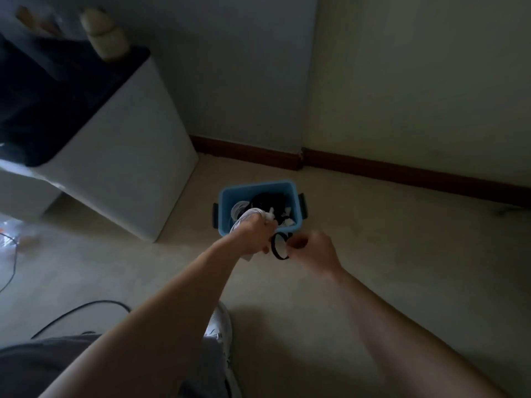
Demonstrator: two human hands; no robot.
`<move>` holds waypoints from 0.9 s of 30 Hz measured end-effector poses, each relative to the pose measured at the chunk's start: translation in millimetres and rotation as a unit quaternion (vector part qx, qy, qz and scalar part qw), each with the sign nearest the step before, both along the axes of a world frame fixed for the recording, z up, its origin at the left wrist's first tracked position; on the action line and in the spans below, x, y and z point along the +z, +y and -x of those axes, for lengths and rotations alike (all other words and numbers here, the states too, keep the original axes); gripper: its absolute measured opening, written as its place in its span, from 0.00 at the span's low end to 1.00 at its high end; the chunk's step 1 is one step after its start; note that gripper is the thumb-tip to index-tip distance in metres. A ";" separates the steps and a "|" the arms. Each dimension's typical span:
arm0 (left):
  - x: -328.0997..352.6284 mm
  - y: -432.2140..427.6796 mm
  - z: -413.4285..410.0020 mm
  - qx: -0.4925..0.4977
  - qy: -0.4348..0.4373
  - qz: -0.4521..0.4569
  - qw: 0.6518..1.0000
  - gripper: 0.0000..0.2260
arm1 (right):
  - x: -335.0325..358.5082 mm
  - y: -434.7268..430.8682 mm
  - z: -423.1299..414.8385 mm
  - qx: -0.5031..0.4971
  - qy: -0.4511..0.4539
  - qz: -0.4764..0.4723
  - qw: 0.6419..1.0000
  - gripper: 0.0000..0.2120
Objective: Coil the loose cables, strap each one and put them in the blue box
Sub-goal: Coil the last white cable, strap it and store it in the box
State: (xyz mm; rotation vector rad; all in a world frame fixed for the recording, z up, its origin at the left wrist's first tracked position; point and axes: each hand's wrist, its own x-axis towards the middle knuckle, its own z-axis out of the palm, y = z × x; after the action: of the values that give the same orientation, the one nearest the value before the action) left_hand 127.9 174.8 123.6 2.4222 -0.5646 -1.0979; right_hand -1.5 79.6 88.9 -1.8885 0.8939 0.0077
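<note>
- The left grip clutched the coiled white cable, whose long axis pointed ahead over the blue box.
- Just right of it, the right grip apparently pinched the black strap loop.

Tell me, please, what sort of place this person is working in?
Probably a room in a home: a pale floor meets plain walls at a dark wooden skirting board, a white cabinet stands by the wall, and the blue box sits on the floor.
</note>
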 end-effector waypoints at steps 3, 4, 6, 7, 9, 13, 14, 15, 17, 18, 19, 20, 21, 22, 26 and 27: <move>51.0 -14.5 11.9 0.126 0.099 0.151 0.975 0.10 | 47.4 -6.9 7.5 -0.011 -0.052 0.030 0.998 0.04; 65.0 -17.2 14.0 0.123 0.080 0.159 0.976 0.11 | 61.0 -9.0 9.2 -0.016 -0.071 0.038 0.997 0.05; 96.5 -17.9 22.1 0.087 0.040 0.189 0.977 0.11 | 88.6 -12.6 15.5 -0.021 -0.110 0.049 0.992 0.09; 109.2 -17.1 27.0 0.072 0.028 0.207 0.975 0.13 | 100.4 -15.0 19.4 -0.023 -0.125 0.058 0.990 0.10; 133.3 -17.2 37.7 0.050 0.010 0.235 0.971 0.18 | 123.8 -19.2 27.9 -0.023 -0.145 0.074 0.986 0.09; 173.4 -17.4 59.0 0.043 0.021 0.274 0.960 0.18 | 169.9 -28.9 45.6 -0.037 -0.174 0.115 0.977 0.13; 181.0 -16.5 63.5 0.054 0.027 0.284 0.957 0.16 | 178.1 -32.5 49.4 -0.049 -0.177 0.122 0.975 0.13; 190.1 -15.5 68.6 0.061 0.033 0.296 0.953 0.15 | 188.8 -36.0 55.1 -0.066 -0.176 0.129 0.974 0.11; 200.1 -15.6 74.6 0.064 0.047 0.324 0.943 0.13 | 203.6 -43.2 63.9 -0.098 -0.173 0.126 0.972 0.08; 205.5 -15.8 77.8 0.068 0.048 0.338 0.937 0.14 | 210.3 -46.3 68.3 -0.116 -0.178 0.123 0.969 0.08; 210.7 -16.1 81.3 0.070 0.050 0.351 0.933 0.14 | 217.4 -48.7 73.1 -0.134 -0.185 0.121 0.966 0.07; 215.4 -16.7 84.7 0.072 0.050 0.361 0.928 0.14 | 223.8 -51.2 76.9 -0.146 -0.192 0.117 0.963 0.07; 218.8 -17.2 87.8 0.072 0.051 0.367 0.926 0.15 | 229.1 -52.4 79.0 -0.158 -0.199 0.103 0.962 0.07; 221.2 -19.2 90.9 0.073 0.052 0.374 0.923 0.16 | 235.0 -53.1 81.1 -0.170 -0.211 0.085 0.959 0.08; 224.0 -28.3 96.5 0.086 0.090 0.402 0.907 0.17 | 249.9 -58.0 82.5 -0.217 -0.260 0.111 0.934 0.10; 224.7 -31.1 97.7 0.090 0.104 0.412 0.901 0.17 | 253.5 -59.3 83.0 -0.227 -0.274 0.115 0.927 0.09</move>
State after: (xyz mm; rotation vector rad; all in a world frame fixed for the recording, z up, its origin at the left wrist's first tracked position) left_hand 30.2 143.6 348.3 1.5633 -0.5675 -0.7961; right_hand -84.5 20.4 342.4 -1.7082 0.9347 -0.8980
